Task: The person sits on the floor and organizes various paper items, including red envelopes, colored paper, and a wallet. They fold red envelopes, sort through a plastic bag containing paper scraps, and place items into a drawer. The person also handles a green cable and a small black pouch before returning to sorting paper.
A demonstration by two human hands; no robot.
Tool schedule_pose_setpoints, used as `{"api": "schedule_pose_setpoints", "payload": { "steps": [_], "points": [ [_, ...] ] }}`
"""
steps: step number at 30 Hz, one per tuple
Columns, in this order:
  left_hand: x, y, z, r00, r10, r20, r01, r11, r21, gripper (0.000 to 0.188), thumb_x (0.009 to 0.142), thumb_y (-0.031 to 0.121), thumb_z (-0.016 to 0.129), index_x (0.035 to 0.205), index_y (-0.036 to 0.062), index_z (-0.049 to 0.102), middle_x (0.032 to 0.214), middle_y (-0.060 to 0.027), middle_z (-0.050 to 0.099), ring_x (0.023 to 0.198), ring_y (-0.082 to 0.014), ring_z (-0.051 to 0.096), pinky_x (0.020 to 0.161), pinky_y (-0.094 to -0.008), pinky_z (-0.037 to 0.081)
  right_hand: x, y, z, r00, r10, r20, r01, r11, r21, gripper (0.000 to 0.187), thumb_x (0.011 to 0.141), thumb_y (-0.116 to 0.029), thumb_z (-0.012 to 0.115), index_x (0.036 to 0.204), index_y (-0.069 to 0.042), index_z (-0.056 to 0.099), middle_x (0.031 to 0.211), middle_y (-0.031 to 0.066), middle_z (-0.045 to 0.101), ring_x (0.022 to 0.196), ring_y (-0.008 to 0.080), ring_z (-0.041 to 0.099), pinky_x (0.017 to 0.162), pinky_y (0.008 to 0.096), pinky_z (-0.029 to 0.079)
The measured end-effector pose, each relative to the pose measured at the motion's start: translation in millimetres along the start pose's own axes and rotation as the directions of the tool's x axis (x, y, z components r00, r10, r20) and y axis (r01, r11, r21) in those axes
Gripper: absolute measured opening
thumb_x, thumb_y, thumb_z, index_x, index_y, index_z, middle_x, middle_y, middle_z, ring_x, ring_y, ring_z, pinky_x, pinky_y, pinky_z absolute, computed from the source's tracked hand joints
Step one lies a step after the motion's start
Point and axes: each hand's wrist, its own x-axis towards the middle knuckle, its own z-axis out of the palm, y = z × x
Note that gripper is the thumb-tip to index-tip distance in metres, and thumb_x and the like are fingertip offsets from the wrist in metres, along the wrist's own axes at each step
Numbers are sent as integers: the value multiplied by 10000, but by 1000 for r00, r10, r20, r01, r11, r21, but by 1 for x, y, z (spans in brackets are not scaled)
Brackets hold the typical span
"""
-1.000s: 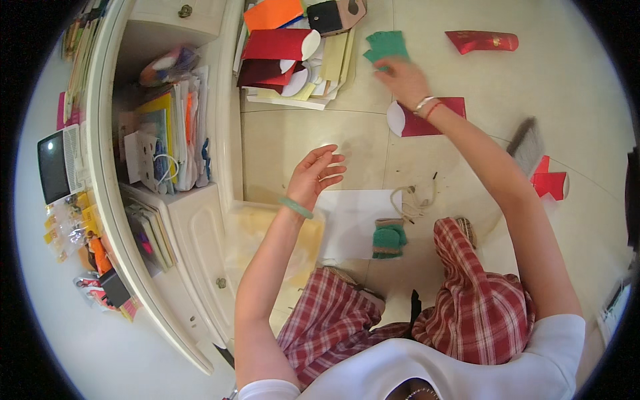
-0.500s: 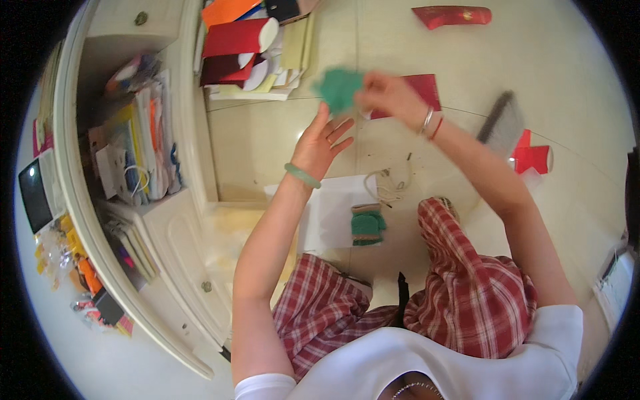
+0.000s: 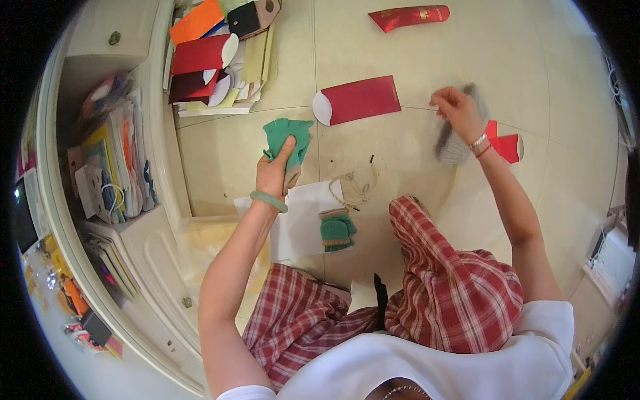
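Passed the green knitted glove [image 3: 295, 131] to the left grip [image 3: 272, 173]: held at the near end, long axis forward. Swung the right grip [image 3: 461, 115], loosely curled, empty, rightward beside the blurred grey fuzzy item [image 3: 454, 151].

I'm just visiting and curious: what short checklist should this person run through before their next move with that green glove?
1. Left hand has hold of the green glove: ok, gripped with the thumb across it.
2. Held glove smooth and flat: not ok, it looks bunched.
3. Right hand apart from the grey brush: cannot tell, they overlap in this view.
4. Folded green bundle out of both hands: ok, it lies at the white sheet.
5. Dark red envelope flap tucked in: not ok, its pale rounded end sticks out.
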Motion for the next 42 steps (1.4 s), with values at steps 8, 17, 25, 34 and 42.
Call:
{"api": "schedule_pose_setpoints", "payload": {
  "steps": [8,17,25,34,42],
  "points": [
    [2,-13,-24,988,126,-90,-123,992,28,498,849,371,729,1128,-25,614,1062,-85,657,903,-155,614,821,-294,492,-22,-35,115,724,-283,629,410,910,-62,208,850,-248,681,978,-85,666,875,90,681,782,220,654,711,336,516],
    [-67,-61,-78,1000,25,-4,-23,951,310,433,835,210,731,1173,-20,589,1074,-102,675,923,-168,644,819,-310,532,-166,6,242,271,-502,822,952,264,-153,458,654,-245,755,1075,-121,623,1108,44,555,1035,227,500,876,368,399],
    [-123,-154,-113,963,93,-254,-117,990,-83,407,863,199,699,1181,-24,578,1033,-91,676,918,-162,634,823,-296,514,-140,-64,188,368,-108,924,39,994,100,290,787,-169,738,1028,-42,638,1279,75,538,1162,213,506,913,375,457],
    [-164,-82,-107,874,482,-65,-434,833,344,469,874,230,678,1275,30,540,1178,-124,622,1007,-213,600,881,-338,477,-135,-119,220,467,171,868,-506,856,104,446,822,-189,744,1173,4,548,1095,53,599,986,148,585,868,279,481],
    [-205,-99,-303,645,553,-528,228,521,823,424,754,273,778,1096,54,653,1029,-132,663,923,-281,640,809,-386,500,-95,-125,203,681,-31,732,-240,934,264,758,774,-80,746,1423,-10,362,1247,120,557,1128,190,546,967,310,447]
  ]
}}
